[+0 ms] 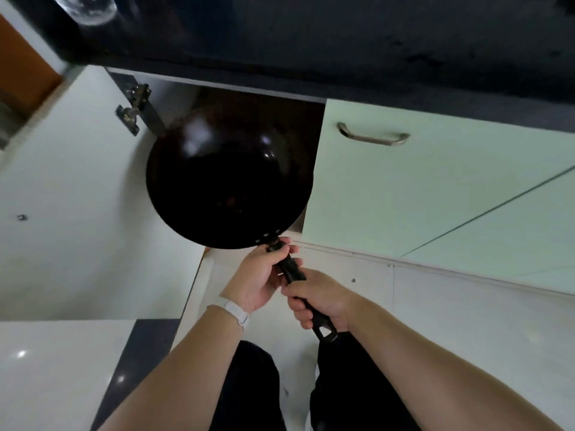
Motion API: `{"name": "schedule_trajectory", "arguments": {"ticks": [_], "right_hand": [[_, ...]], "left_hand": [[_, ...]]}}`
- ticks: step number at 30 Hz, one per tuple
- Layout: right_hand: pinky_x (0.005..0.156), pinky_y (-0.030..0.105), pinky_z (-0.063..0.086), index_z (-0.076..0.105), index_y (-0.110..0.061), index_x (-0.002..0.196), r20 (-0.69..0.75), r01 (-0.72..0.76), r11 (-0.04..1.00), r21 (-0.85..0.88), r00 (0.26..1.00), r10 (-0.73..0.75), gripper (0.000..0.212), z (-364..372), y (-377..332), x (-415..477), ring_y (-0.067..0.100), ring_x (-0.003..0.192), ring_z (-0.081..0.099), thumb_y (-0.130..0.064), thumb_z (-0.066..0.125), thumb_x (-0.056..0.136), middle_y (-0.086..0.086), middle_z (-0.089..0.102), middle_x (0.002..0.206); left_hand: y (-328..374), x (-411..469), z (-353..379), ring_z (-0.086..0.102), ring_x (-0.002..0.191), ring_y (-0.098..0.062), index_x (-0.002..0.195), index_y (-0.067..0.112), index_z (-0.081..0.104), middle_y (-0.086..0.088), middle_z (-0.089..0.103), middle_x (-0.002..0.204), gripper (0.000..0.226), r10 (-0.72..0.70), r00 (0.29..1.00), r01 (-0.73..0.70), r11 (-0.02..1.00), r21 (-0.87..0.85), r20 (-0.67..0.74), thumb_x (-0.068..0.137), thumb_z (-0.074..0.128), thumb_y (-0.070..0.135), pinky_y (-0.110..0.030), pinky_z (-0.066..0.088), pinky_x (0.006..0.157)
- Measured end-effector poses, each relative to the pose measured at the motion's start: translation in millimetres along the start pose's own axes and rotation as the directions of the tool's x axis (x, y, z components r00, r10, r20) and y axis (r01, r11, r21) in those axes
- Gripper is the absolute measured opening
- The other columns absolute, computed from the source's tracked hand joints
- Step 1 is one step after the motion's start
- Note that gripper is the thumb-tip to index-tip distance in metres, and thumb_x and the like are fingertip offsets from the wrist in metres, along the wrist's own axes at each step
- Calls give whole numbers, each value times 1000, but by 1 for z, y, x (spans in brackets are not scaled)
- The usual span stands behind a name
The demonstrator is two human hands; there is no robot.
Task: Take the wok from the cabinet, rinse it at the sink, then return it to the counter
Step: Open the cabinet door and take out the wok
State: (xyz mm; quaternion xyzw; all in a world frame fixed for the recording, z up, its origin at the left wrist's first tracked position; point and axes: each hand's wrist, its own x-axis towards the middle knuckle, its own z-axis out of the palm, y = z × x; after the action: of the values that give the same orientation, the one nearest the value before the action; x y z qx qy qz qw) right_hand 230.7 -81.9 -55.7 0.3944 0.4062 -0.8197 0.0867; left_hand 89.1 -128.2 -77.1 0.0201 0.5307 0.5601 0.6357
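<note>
Two forearms (186, 368) stretched forward. The right hand (323, 301) clenched the end of the handle (292, 272), and the left hand (258, 275) wrapped its fingers (291, 248) round it by the bowl, likely to share the weight. The wok (228, 181), round, black and glossy, hung just beyond the fingers, before the open cabinet (280, 110) and under the dark counter (311, 42). A closed pale-green door (404, 188) stood to their right.

Both hands are gripping the round black metal wok (228, 185) by its long handle, left hand (259, 279) ahead of right hand (320, 301), before the open white cabinet (249, 98).
</note>
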Motion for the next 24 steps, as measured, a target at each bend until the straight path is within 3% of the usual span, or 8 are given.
{"name": "schedule_trajectory", "arguments": {"ticks": [4, 7, 12, 18, 24], "right_hand": [[42, 24, 37, 46, -15, 94, -6, -71, 997, -28, 997, 71, 10, 22, -5, -56, 13, 45, 37, -7, 51, 95, 2, 43, 59], [44, 25, 37, 46, -12, 96, 11, -98, 994, -50, 995, 99, 7, 40, -10, -98, 13, 45, 37, -7, 50, 94, 2, 42, 59], [45, 26, 38, 47, -12, 100, 7, -136, 989, -52, 991, 137, 9, 76, -19, -169, 13, 45, 38, -8, 51, 93, 1, 44, 60], [43, 25, 38, 46, -12, 98, -24, -107, 994, -38, 994, 106, 8, 120, -45, -253, 13, 44, 38, -7, 50, 94, 1, 44, 59], [44, 26, 37, 47, -14, 98, -58, -45, 999, -23, 997, 44, 10, 142, -75, -310, 14, 44, 39, -9, 53, 93, 0, 45, 57]], "left_hand": [[-1, -54, 19, 70, 81, -23, 111, 8, 61, -7, 70, 94, 15, -94, 995, 92, 992, -83, -18, 99, 52, 5, -45, 51, 90], [2, -96, 34, 70, 79, -21, 111, 9, 60, -6, 69, 92, 14, -139, 990, 134, 984, -113, -33, 99, 53, 5, -40, 55, 81], [18, -173, 61, 68, 77, -22, 112, 8, 57, -7, 66, 91, 14, -187, 982, 182, 970, -162, -16, 99, 52, 5, -40, 50, 83], [52, -255, 97, 67, 77, -21, 110, 9, 57, -6, 66, 89, 13, -183, 982, 188, 968, -165, 43, 99, 52, 4, -41, 51, 81], [92, -298, 132, 68, 77, -22, 110, 11, 56, -4, 68, 84, 14, -159, 981, 171, 979, -111, 109, 99, 51, 4, -43, 41, 86]]}}
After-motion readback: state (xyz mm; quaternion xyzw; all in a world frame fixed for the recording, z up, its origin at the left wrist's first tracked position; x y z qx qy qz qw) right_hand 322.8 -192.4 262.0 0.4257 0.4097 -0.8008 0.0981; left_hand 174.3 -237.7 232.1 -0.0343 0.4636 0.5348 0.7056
